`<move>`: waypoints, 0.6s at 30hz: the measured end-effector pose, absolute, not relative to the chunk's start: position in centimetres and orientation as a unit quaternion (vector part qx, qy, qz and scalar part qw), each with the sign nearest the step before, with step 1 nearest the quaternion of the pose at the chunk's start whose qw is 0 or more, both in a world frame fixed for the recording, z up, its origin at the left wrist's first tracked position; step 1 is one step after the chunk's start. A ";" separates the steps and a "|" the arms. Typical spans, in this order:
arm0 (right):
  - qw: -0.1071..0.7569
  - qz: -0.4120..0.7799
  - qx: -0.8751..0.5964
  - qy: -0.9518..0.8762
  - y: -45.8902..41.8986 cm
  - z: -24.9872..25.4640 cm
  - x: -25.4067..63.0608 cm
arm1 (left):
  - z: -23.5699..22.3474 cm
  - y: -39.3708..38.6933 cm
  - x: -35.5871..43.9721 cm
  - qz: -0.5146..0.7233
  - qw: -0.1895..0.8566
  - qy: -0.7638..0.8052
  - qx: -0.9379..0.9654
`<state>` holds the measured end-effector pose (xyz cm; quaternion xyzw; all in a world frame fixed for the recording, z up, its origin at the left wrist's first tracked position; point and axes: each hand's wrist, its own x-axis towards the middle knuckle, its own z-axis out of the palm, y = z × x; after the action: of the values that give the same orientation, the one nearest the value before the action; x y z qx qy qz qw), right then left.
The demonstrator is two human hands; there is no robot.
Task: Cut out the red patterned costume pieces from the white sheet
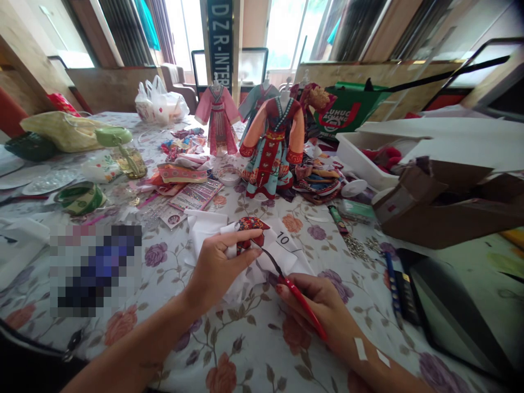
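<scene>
Grips a red-handled tool [295,295] in the right hand [317,297], just right of lower centre, dark curved tip close to the left hand [223,255]. Pinches red patterned cloth [254,222] there at frame centre, between thumb and forefinger, beside a white sheet marked 10 [290,258]. Looks light, soft, easily creased; best held by an edge. Beyond, upper centre: an orange-sleeved miniature robe [271,164].

Pixelated patch [98,268]: blurred out, we can't tell what's under.
Red-handled tool [305,307]: grip partly under right hand [329,300]; we can't tell scissors from tweezers.
Red patterned fabric [250,222]: partly behind left hand [216,255].
Teal miniature robe [258,97]: half hidden behind front robe [270,155].
Pillar sign [220,46]: lower end blocked.
Cardboard box [426,215]: cut off at right edge.
Silvery bits [360,246]: too small for us.
</scene>
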<state>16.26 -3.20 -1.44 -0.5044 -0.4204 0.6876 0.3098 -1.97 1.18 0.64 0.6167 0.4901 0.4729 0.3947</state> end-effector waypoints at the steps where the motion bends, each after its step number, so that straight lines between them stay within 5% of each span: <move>1: 0.311 0.688 -0.503 -0.420 -3.2 -1.4 16.3 | 0.6 1.2 -2.0 0.473 0.394 0.491 0.617; 18: 0.326 0.714 -0.474 -0.399 -3.0 -1.7 16.1 | 0.8 1.2 -1.9 0.480 0.381 0.483 0.626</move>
<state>16.12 -2.98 -1.73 -0.4745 -0.3986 0.7139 0.3262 -1.85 1.18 0.78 0.6260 0.4825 0.4798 0.3809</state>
